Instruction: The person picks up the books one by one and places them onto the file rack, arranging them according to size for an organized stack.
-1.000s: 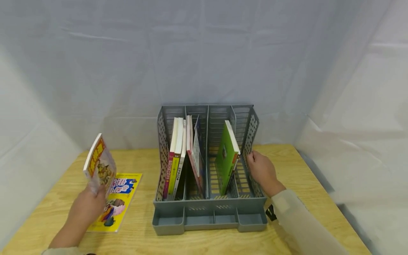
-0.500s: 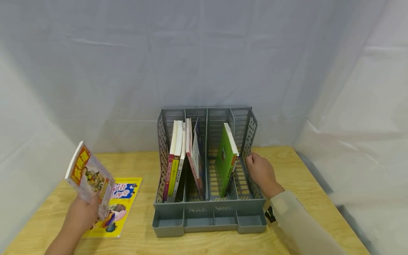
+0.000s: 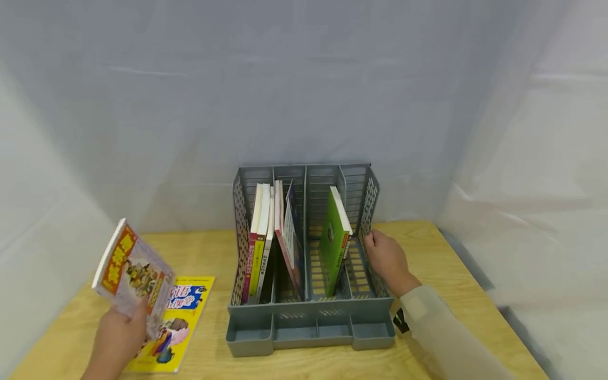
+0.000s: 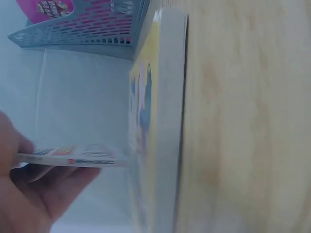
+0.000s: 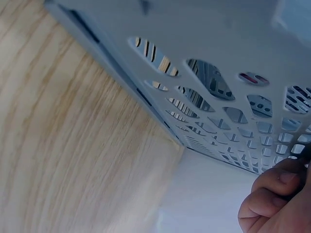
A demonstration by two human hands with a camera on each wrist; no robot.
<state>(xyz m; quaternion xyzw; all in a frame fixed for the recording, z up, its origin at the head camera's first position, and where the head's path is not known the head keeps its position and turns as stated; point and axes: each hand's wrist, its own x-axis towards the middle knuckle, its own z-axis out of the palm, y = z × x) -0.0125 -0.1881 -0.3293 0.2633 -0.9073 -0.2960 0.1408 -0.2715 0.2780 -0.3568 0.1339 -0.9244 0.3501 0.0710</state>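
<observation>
My left hand (image 3: 119,335) pinches a thin paperback book (image 3: 138,269) with a red and yellow title, thumb on the cover. In the left wrist view the fingers lie under this book (image 4: 73,160). Below it, partly hidden, a yellow book (image 3: 187,316) lies flat on the table. At the middle stands a grey file rack (image 3: 309,310) with upright compartments. My right hand (image 3: 387,258) grips the rack's right side wall; the right wrist view shows curled fingers (image 5: 265,201) at the perforated wall.
Several books (image 3: 258,248) lean in the leftmost compartment, and thin books (image 3: 287,237) in the second. A green book (image 3: 334,237) leans right in the third. Small trays (image 3: 311,332) line the rack's front. White sheeting (image 3: 304,95) encloses the wooden table (image 3: 427,264).
The left hand has moved left and down with the paperback, tilting it so more cover shows. The right hand keeps its hold on the rack. The view has shifted slightly.
</observation>
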